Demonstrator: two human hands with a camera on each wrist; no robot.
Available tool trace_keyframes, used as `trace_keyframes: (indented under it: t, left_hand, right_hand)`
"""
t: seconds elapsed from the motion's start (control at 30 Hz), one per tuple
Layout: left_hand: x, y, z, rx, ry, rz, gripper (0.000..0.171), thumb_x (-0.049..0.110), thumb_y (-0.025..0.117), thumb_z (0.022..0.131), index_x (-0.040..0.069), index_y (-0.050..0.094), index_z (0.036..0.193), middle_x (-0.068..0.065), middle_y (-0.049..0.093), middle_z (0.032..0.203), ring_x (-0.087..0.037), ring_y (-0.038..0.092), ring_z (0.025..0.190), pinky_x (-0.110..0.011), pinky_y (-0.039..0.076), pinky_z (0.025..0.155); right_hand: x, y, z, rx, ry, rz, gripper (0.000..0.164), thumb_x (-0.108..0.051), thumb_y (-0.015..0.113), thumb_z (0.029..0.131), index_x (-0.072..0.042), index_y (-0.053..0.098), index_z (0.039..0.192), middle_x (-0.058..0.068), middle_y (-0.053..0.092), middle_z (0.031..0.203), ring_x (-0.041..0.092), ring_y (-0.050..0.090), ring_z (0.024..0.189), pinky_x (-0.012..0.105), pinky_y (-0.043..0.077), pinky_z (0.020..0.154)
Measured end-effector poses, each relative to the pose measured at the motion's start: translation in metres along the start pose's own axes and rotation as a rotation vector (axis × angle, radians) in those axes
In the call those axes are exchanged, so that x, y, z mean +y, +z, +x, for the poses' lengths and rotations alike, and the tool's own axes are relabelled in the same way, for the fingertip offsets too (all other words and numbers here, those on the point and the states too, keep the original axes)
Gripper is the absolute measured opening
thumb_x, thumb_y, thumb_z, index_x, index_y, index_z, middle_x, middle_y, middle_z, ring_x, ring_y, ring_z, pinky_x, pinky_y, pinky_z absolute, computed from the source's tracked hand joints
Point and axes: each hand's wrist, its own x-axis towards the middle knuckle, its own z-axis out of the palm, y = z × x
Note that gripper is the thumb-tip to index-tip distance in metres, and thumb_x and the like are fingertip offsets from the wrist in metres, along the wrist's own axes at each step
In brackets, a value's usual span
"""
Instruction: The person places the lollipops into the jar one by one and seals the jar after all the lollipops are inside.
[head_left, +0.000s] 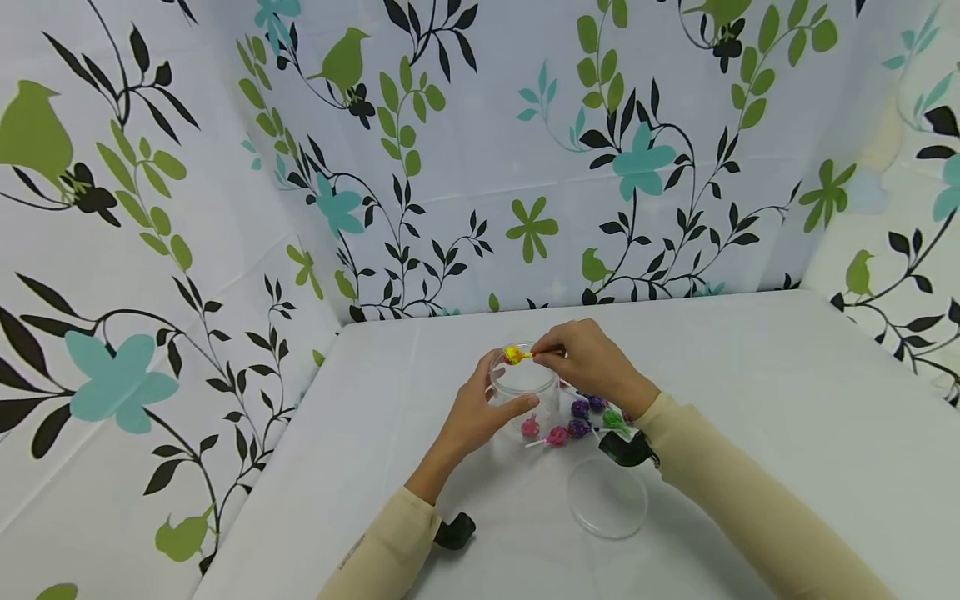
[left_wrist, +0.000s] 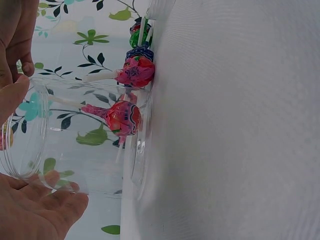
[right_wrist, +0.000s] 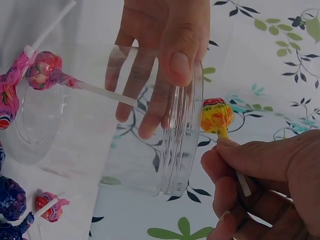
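Observation:
My left hand (head_left: 480, 408) holds a clear plastic jar (left_wrist: 82, 145) near its rim, the thumb on one side and the fingers round the other. The jar stands upright on the table, its mouth uncovered. One pink-wrapped lollipop (left_wrist: 120, 117) is seen through the wall, low in the jar with its stick up. Between thumb and fingers my right hand (head_left: 588, 358) pinches a yellow-wrapped lollipop (right_wrist: 217, 115) by the stick, just under the candy. That candy is at the jar's mouth, close to the rim in the right wrist view.
Beside the jar lie several wrapped lollipops: a pink one (head_left: 557, 436), purple ones (head_left: 579, 409) and a green one (head_left: 613, 419). A round clear lid (head_left: 607, 498) lies flat on the white table (head_left: 720, 375) nearer to me. Patterned cloth (head_left: 480, 167) stands behind and at the sides.

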Motion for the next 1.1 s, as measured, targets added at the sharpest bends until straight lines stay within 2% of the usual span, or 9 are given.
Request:
trace_keyframes:
  t: [0.2, 0.47, 0.67, 0.83, 1.1]
  left_hand:
    - [0.000, -0.001, -0.001, 0.006, -0.008, 0.003, 0.101, 0.057, 0.080, 0.087, 0.017, 0.029, 0.164, -0.004, 0.038, 0.163, -0.026, 0.040, 0.147, -0.048, 0.035, 0.118]
    - [-0.002, -0.002, -0.001, -0.001, 0.003, -0.019, 0.098, 0.055, 0.080, 0.088, 0.020, 0.029, 0.164, -0.001, 0.041, 0.161, -0.023, 0.039, 0.147, -0.048, 0.035, 0.118]
    - [0.001, -0.003, -0.002, -0.003, 0.012, -0.011, 0.099, 0.055, 0.079, 0.088, 0.016, 0.029, 0.164, -0.003, 0.040, 0.162, -0.024, 0.040, 0.146, -0.049, 0.036, 0.117]
    - [0.001, -0.004, -0.002, 0.006, 0.024, -0.010, 0.097, 0.052, 0.080, 0.090, 0.013, 0.030, 0.163, -0.005, 0.040, 0.162, -0.027, 0.042, 0.145, -0.052, 0.036, 0.117]
    - [-0.001, -0.002, -0.001, 0.001, 0.051, -0.002, 0.096, 0.052, 0.080, 0.089, 0.013, 0.031, 0.163, -0.003, 0.040, 0.162, -0.025, 0.041, 0.146, -0.050, 0.036, 0.117]
  right_hand:
    - [-0.001, 0.006, 0.002, -0.014, 0.015, -0.001, 0.011, -0.002, 0.075, 0.095, 0.001, 0.081, 0.103, 0.008, 0.076, 0.096, 0.009, 0.063, 0.066, 0.029, 0.059, 0.064]
    - [-0.004, 0.014, 0.008, -0.042, 0.016, -0.036, 0.011, -0.003, 0.075, 0.095, 0.001, 0.081, 0.103, 0.010, 0.077, 0.100, 0.018, 0.073, 0.084, 0.033, 0.062, 0.076]
    - [-0.005, 0.017, 0.010, -0.068, 0.045, -0.078, 0.011, -0.004, 0.074, 0.096, -0.001, 0.081, 0.103, 0.008, 0.077, 0.099, 0.017, 0.071, 0.083, 0.034, 0.062, 0.074]
    - [-0.004, 0.022, 0.013, -0.095, 0.032, -0.087, 0.010, -0.003, 0.074, 0.096, -0.002, 0.082, 0.102, 0.007, 0.077, 0.099, 0.017, 0.071, 0.084, 0.034, 0.062, 0.074]
    - [0.003, 0.028, 0.012, -0.099, 0.022, -0.115, 0.011, -0.003, 0.074, 0.095, -0.001, 0.082, 0.103, 0.008, 0.077, 0.100, 0.020, 0.073, 0.089, 0.036, 0.062, 0.077]
